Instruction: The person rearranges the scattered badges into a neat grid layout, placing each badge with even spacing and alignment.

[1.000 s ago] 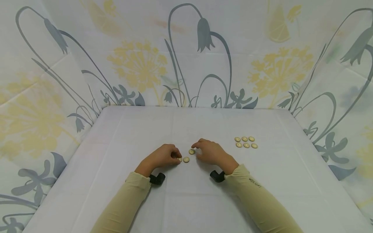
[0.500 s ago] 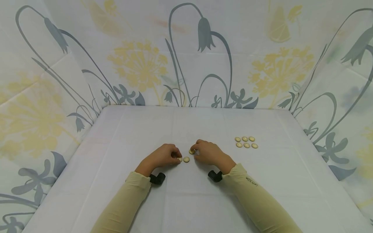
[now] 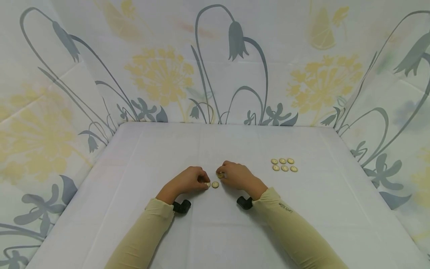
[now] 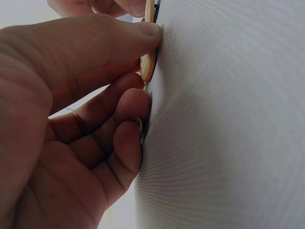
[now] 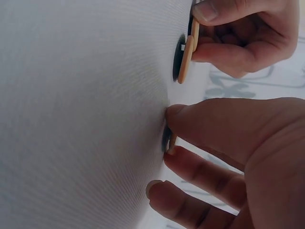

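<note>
My left hand (image 3: 189,181) pinches a small round wooden disc (image 3: 208,185) between thumb and fingers, flat on the white cloth. Just right of it lies a second wooden disc (image 3: 215,184), which no hand holds. A third wooden disc (image 3: 220,175), slightly farther back, is gripped by thumb and finger of my right hand (image 3: 237,176). In the right wrist view this gripped disc (image 5: 172,140) shows edge-on, low against the cloth, and the free disc (image 5: 186,59) appears close to the left hand's disc. The left thumb partly covers its disc (image 4: 147,67) in the left wrist view.
Several more wooden discs (image 3: 283,161) with faint marks lie in two rows to the right on the white-covered table (image 3: 215,239). Flower-patterned fabric (image 3: 215,74) rises along the table's back and sides. Black angled pieces (image 3: 181,206) sit at both wrists.
My right hand has moved left, closed thumb and finger on the back disc and shifted it slightly left. The left hand has stayed on its disc.
</note>
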Demonstrator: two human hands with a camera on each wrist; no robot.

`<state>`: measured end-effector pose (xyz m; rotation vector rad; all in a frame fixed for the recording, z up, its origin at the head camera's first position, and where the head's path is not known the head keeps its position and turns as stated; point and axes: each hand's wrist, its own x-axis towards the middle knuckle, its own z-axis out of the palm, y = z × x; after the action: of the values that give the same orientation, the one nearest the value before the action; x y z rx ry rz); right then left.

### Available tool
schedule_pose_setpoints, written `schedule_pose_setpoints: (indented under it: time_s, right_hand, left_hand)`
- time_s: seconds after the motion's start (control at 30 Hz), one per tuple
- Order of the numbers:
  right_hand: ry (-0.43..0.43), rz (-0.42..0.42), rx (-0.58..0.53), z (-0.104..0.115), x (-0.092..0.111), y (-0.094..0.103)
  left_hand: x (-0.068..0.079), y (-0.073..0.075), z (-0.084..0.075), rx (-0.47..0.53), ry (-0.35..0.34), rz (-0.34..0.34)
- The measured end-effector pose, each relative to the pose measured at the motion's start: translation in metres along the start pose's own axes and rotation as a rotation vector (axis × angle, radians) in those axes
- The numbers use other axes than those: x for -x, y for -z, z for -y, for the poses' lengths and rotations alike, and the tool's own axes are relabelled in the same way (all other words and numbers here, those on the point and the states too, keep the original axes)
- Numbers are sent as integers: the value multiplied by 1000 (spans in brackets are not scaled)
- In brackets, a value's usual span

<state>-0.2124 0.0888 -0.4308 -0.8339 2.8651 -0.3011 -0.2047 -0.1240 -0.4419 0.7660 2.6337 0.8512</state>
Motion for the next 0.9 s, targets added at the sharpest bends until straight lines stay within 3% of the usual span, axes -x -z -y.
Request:
schedule_pose_setpoints:
  time_s: [0.9]
  right_hand:
    - [-20, -34, -33, -6, 6, 1]
  left_hand:
    - [0, -1, 1, -20, 21, 0]
